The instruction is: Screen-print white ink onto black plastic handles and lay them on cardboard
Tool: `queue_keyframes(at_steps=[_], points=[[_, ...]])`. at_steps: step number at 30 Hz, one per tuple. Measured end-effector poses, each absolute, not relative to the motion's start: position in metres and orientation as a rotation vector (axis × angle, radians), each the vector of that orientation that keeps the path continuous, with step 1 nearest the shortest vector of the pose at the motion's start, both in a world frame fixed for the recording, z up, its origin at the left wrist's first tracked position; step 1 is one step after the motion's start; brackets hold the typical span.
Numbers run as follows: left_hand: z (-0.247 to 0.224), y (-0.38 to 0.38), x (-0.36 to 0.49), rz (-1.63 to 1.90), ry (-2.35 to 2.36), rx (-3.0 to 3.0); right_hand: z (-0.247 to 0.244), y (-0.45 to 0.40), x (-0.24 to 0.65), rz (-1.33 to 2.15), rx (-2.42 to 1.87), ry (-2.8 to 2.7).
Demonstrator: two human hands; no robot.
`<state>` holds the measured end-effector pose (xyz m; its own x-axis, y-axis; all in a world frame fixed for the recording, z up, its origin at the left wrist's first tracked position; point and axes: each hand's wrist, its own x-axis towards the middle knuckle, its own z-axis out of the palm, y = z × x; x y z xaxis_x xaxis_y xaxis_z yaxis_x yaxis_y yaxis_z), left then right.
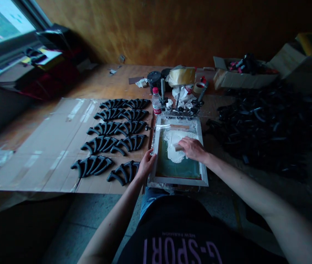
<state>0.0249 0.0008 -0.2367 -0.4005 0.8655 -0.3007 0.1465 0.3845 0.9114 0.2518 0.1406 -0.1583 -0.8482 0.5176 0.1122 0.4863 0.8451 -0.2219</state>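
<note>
A metal-framed screen [204,165] with a green mesh lies flat in front of me. White paste [174,141] is spread over the upper middle of the mesh. My right hand [191,147] is closed around a small flat scraper [179,147] over the paste. At the left edge of the frame is my left hand [147,164], its fingers beside the rim; whether they grip it or something under it is hidden. Rows of curved black parts [99,144] lie on cardboard to the left.
A red-capped bottle [156,101] stands behind the frame's left corner, near metal clamps [185,112] and black tubs [154,80]. A large pile of black parts [266,128] covers the right side. Behind it sits an open cardboard box [244,80].
</note>
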Motion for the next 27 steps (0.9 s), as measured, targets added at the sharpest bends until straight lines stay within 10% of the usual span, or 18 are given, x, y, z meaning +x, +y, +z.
queue_keyframes(at_steps=[15, 27], points=[[-0.230, 0.000, 0.025, 1.126, 1.717, 0.791, -0.169, 0.115, 0.269, 0.323, -0.477, -2.751], [-0.115, 0.011, 0.021, 1.320, 1.635, 0.918, -0.105, 0.225, 0.281, 0.369, -1.335, -2.116]])
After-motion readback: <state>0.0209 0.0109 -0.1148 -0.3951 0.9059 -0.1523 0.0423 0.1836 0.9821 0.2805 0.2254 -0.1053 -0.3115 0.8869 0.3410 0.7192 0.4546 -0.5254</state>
